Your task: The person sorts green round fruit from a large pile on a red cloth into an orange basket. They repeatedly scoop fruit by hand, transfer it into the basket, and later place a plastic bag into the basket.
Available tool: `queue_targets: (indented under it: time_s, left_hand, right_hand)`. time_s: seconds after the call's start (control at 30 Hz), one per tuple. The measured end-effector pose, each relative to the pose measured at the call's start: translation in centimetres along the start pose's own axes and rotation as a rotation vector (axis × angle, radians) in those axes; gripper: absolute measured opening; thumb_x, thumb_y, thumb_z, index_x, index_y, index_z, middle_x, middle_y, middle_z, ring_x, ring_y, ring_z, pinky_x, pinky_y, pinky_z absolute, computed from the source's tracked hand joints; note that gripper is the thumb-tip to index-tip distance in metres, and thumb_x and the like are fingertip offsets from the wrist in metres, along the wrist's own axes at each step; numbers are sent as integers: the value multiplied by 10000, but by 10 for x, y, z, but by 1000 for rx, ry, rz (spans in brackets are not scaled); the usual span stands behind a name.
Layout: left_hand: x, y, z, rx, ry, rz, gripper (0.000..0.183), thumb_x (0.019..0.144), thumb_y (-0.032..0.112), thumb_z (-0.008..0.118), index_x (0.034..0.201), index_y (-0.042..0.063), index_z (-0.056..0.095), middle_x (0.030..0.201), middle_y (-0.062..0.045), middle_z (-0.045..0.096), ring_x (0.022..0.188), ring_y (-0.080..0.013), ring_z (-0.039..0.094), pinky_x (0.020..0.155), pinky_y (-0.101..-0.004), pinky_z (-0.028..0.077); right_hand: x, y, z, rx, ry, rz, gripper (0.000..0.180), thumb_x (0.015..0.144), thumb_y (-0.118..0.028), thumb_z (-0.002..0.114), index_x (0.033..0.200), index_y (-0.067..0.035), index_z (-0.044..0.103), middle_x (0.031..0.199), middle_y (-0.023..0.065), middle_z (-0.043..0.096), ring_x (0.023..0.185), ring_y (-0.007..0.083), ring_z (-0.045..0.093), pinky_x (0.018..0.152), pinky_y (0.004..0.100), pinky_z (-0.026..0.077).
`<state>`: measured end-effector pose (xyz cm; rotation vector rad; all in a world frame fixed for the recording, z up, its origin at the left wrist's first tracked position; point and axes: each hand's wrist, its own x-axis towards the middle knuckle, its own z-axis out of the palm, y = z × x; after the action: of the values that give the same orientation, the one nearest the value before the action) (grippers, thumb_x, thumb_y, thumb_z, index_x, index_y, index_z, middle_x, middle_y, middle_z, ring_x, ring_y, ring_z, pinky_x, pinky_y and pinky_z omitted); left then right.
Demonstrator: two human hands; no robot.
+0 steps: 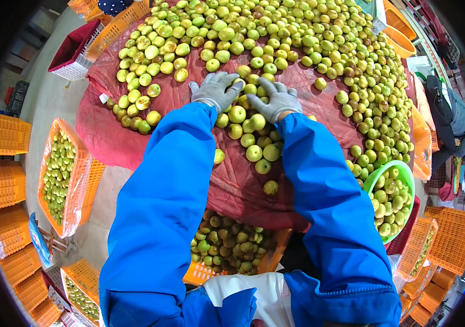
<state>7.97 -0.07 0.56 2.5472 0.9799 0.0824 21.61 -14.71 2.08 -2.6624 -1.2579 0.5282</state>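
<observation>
Both my hands wear grey knitted gloves and reach onto a table covered in red cloth [236,180]. My left hand [216,90] lies with spread fingers, its fingertips against round green-yellow fruits [237,114]. Across from it, my right hand [274,98] has its fingers apart and touches the same cluster of fruits, which runs between the two hands towards me. Neither hand is closed around a fruit. A large heap of such fruits [330,32], some with brown patches, covers the far and right parts of the cloth.
A green basket of fruits [411,180] stands at the table's right edge. Below the near edge is an orange crate [277,249] of browner fruits. A lined orange crate of fruits [87,180] stands on the floor at left. Another person [457,114] is at far right, near stacked orange crates [453,237].
</observation>
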Motion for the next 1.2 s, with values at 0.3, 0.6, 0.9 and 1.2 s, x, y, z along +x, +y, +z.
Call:
queue_targets:
  time_s: [0.3, 0.6, 0.9, 1.2]
  left_hand:
    - [-77, -10, 19, 89, 27, 396, 512, 887, 540, 637, 1239, 168, 622, 1244, -108, 621, 1210, -356, 522, 1069, -476, 398]
    - [-118, -9, 16, 48, 65, 241, 652, 860, 702, 565, 1355, 278, 572, 1472, -43, 481, 1407, -277, 385, 1149, -554, 280]
    - [-52, -17, 70, -234, -21, 295, 542, 976, 625, 455, 1427, 325, 469, 1544, 0, 413, 1470, -253, 331, 1137, -746, 65]
    - [-93, 47, 61, -107, -199, 421, 598, 954, 561, 543, 1355, 119, 571, 1406, -122, 496, 1295, -358, 477, 1123, -432, 362]
  right_hand:
    - [-102, -12, 37, -260, 86, -234, 793, 839, -789, 457, 1539, -449, 303, 1638, 110, 240, 1465, 416, 249, 1060, 618, 354]
    - [-154, 98, -13, -56, 109, 225, 795, 826, -700, 608, 1480, -275, 453, 1600, 123, 298, 1468, 352, 287, 1127, 535, 345]
    - [-124, 112, 52, 280, 397, 332, 648, 834, -671, 617, 1363, -299, 572, 1358, 109, 574, 1248, 382, 476, 1104, 493, 321]
    - [-139, 55, 74, 373, 263, -145, 558, 853, -578, 648, 1269, -206, 644, 1312, 51, 634, 1256, 394, 488, 1076, 512, 366]
